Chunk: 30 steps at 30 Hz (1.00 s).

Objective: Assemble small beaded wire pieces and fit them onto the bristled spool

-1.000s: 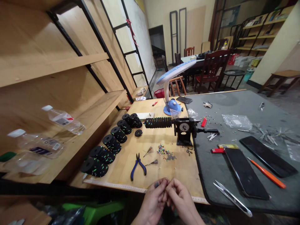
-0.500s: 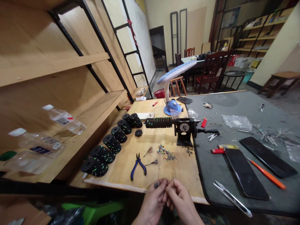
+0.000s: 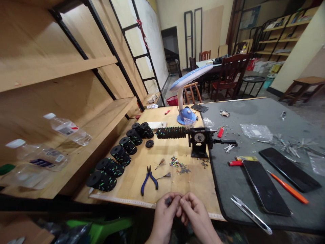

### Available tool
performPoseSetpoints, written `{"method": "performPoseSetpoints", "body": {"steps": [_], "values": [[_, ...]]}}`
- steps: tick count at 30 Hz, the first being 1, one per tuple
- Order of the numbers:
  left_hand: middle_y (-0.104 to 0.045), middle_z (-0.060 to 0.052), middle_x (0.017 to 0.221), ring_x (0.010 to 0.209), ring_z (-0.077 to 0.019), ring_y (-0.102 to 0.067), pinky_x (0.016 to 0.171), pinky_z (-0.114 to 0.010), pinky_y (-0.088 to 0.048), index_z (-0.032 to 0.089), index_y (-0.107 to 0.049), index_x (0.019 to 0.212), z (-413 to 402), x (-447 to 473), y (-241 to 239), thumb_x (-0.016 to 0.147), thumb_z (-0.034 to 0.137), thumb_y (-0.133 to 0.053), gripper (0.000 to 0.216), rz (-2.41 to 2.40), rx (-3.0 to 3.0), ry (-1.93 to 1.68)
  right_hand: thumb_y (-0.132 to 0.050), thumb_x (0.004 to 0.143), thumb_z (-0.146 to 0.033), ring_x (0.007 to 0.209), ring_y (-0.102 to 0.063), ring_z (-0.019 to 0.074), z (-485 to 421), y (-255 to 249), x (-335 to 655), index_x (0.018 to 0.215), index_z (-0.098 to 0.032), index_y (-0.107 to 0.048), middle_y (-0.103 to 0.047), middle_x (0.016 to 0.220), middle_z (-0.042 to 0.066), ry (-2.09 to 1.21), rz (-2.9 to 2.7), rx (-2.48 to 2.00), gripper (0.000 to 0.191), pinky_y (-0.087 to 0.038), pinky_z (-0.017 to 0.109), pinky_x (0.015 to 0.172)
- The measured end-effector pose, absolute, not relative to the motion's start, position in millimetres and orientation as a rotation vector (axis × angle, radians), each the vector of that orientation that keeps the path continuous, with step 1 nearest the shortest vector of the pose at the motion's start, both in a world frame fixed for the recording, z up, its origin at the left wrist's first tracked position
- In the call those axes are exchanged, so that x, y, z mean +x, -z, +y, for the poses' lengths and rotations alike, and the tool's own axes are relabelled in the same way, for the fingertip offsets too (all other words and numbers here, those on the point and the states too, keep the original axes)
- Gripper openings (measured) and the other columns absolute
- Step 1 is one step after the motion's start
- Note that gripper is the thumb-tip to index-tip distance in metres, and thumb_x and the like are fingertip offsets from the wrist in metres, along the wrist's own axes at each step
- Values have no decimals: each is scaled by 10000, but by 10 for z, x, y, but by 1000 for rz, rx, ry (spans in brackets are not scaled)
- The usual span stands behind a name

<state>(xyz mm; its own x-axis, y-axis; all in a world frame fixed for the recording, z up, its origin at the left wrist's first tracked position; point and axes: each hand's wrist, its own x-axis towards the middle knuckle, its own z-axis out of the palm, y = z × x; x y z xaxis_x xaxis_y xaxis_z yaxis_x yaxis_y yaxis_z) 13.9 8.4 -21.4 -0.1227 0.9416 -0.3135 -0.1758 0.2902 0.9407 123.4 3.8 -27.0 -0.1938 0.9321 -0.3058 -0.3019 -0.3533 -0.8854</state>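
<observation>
At the table's front edge my left hand (image 3: 166, 210) and my right hand (image 3: 191, 209) meet, fingertips pinched together. A small dark piece (image 3: 168, 201) shows in the left fingers; its kind is too small to tell. Whatever the right fingers pinch is hidden. Blue-handled pliers (image 3: 149, 181) lie open just beyond, beside two small bundles of fine wires (image 3: 165, 176). A pile of tiny coloured beads (image 3: 175, 162) and grey bits (image 3: 185, 170) is further up. Behind it stands a black hand-cranked winder (image 3: 199, 140) with a row of black foam discs (image 3: 171, 132) on its shaft.
Stacks of black foam spools (image 3: 103, 181) line the left side. A blue lamp (image 3: 186, 115) stands at the back. On the grey mat (image 3: 228, 189) lie phones (image 3: 266, 188), thread snips (image 3: 251, 214), an orange tool (image 3: 288, 187) and lighters (image 3: 236, 163). Plastic bottles (image 3: 68, 128) rest on the left shelf.
Both hands stay pinched together at the table edge, with only a slight shift of the fingers. The objects on the table have not moved.
</observation>
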Motion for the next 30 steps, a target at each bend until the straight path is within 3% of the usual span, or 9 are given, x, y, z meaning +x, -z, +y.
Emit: {"method": "performPoseSetpoints", "body": {"steps": [3,13,19,24,30], "values": [[-736,-90,754,754,-234,-656,723,-287,-503,152,-740,714,83,87,166,682,406,-769,258,1445,1067,-1167,-593,667,-747,338,-421,62,55,303,1255,708,-206,-462,-577,482,-50,-1703,-883,-1116,558,-319,177,380],[-755,-94,842,828,-263,-672,794,-319,-506,210,-769,794,72,45,84,774,311,-675,140,1420,1367,-1094,-488,805,-680,355,-434,92,105,402,1343,748,-221,-477,-548,481,-58,-1589,-1095,-1169,463,-313,195,389],[-700,-61,736,684,-205,-627,637,-269,-502,153,-709,769,135,48,94,744,380,-703,228,1334,1126,-1010,-444,922,-369,480,-541,153,73,329,1474,729,-231,-527,-586,543,-9,-1135,-1639,-1304,252,-341,241,498],[-607,-7,650,631,-139,-542,602,-213,-427,154,-639,676,166,57,41,755,378,-710,248,1279,1143,-1090,-422,931,-269,484,-568,172,83,241,1511,734,-233,-536,-617,549,13,-935,-1876,-1354,231,-312,254,497],[-500,64,601,424,-21,-289,416,-150,-173,178,-465,707,200,49,-115,738,468,-725,391,1025,739,-1043,-472,921,-210,587,-591,172,105,126,1535,764,-229,-583,-664,656,31,-653,-2104,-1238,193,-332,248,530]]}}
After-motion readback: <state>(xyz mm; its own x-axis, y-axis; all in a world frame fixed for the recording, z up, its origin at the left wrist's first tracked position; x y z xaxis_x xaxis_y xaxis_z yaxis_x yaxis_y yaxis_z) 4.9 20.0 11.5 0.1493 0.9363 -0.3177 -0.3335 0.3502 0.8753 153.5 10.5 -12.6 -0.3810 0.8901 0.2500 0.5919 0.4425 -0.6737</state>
